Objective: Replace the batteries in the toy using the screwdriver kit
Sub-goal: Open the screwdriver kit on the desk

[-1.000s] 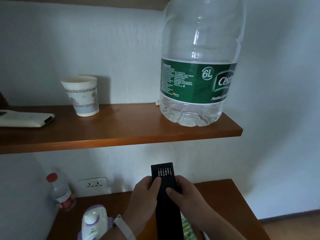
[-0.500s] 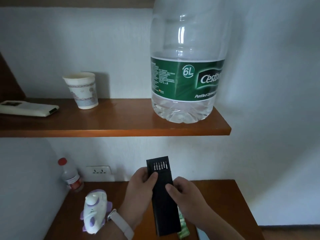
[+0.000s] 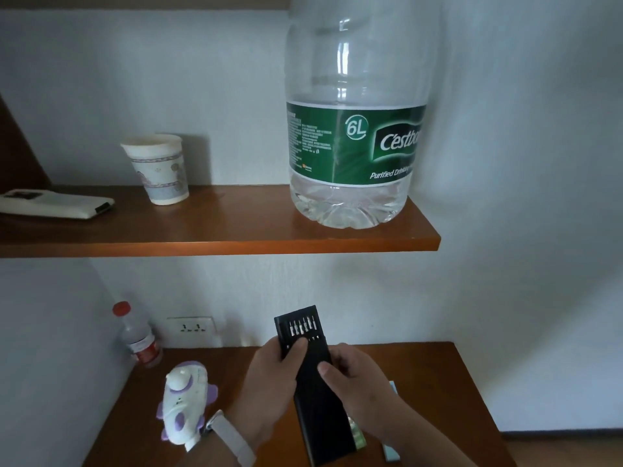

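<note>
**Both hands clasp the screwdriver kit (image 3: pixel 315 416) beside the toy (image 3: pixel 183 402)**

Gripping from either side, the left hand (image 3: pixel 269 382) curls round the kit's left edge with its thumb laid on the front face just under the bits (image 3: pixel 301 326), while the right hand (image 3: pixel 357 389) wraps the right edge, thumb pressed on the face about midway. This slim black case is held above the table (image 3: pixel 438 382), just right of the toy. Its long axis runs from the person toward the wall, far end leaning a little left. That far end is open — a row of metal bits shows there.

The toy, white with purple parts, lies on the table. Behind it and to its left stands a small bottle (image 3: pixel 138 335) with a red cap; its label is too small to read. High above the toy and to its right, a big water bottle (image 3: pixel 354 62) stands on a shelf (image 3: pixel 219 230) — the green label reads "6L", "Cestbo" cut off at the edge, and "Purified Dr…". A paper cup (image 3: pixel 158 170) sits on the same shelf, almost straight above the toy.
</note>
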